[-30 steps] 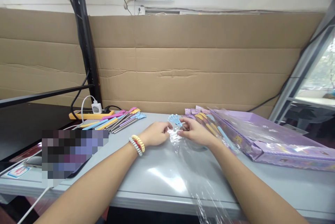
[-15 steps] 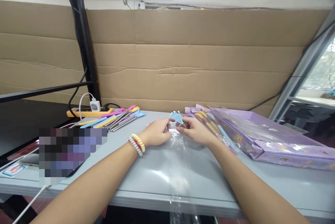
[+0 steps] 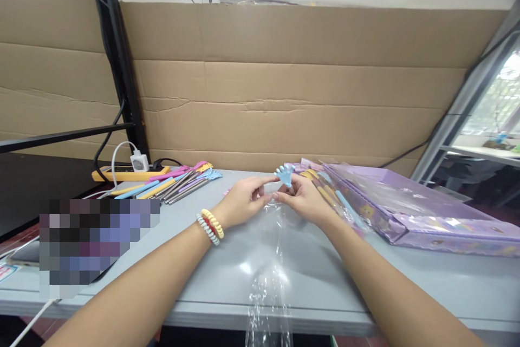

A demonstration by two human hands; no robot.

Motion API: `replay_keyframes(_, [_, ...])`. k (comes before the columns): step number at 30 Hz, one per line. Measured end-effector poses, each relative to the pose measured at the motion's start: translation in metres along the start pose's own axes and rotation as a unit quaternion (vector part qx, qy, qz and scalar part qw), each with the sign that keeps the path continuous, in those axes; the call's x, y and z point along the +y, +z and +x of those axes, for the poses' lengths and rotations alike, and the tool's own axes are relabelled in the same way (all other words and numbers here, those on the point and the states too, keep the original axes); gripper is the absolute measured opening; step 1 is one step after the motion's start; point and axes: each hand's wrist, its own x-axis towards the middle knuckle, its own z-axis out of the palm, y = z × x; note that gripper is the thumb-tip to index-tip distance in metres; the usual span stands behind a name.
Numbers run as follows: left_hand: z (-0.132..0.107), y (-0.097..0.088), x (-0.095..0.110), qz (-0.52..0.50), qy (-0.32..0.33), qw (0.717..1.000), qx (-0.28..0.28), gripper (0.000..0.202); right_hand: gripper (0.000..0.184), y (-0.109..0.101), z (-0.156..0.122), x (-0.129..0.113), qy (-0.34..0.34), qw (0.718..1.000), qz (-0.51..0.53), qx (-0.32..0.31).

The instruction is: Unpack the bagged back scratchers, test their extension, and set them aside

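The light-blue, hand-shaped head of a back scratcher [image 3: 285,175] sticks up between my two hands over the grey table. My right hand [image 3: 304,196] is closed around it just below the head, thumb and fingers pinched together. My left hand [image 3: 247,198] is also closed, its thumb and fingertips on the mouth of a clear plastic bag [image 3: 270,282]. The bag hangs from my fingers down over the front table edge. The scratcher's lower part is hidden behind my fingers. A small pink bit shows behind my left hand.
Several loose back scratchers [image 3: 182,183] lie at the back left, before a yellow power strip [image 3: 125,175]. Bagged scratchers [image 3: 331,192] lie right of my hands, beside a purple box [image 3: 430,236]. A blurred-out item [image 3: 97,244] and a white cable are at left.
The blue scratcher head has shifted slightly right and tilted more upright. My left fingers have closed nearer the bag's mouth, and the bag's lower end has swung left. The view has moved a little.
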Motion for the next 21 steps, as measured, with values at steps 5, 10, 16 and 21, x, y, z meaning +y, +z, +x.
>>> replay_keyframes(5, [0.0008, -0.0014, -0.0004, 0.018, -0.027, 0.999, 0.034, 0.031, 0.041, 0.0003, -0.0011, -0.0038, 0.005, 0.999, 0.007, 0.051])
replay_keyframes(10, [0.0011, -0.0009, -0.0006, 0.038, -0.030, 0.998, 0.036, 0.035, 0.035, -0.0005, -0.0019, -0.0051, 0.018, 0.999, -0.014, 0.049])
replay_keyframes(16, [0.0022, 0.0005, -0.0028, 0.011, -0.055, 0.997, 0.059, 0.045, 0.027, 0.0018, -0.0010, -0.0009, 0.027, 0.998, -0.034, 0.042])
replay_keyframes(21, [0.0001, -0.0003, -0.0025, -0.059, -0.085, 0.993, 0.049, 0.042, 0.022, 0.0028, -0.0013, -0.0003, 0.013, 0.998, -0.048, 0.047])
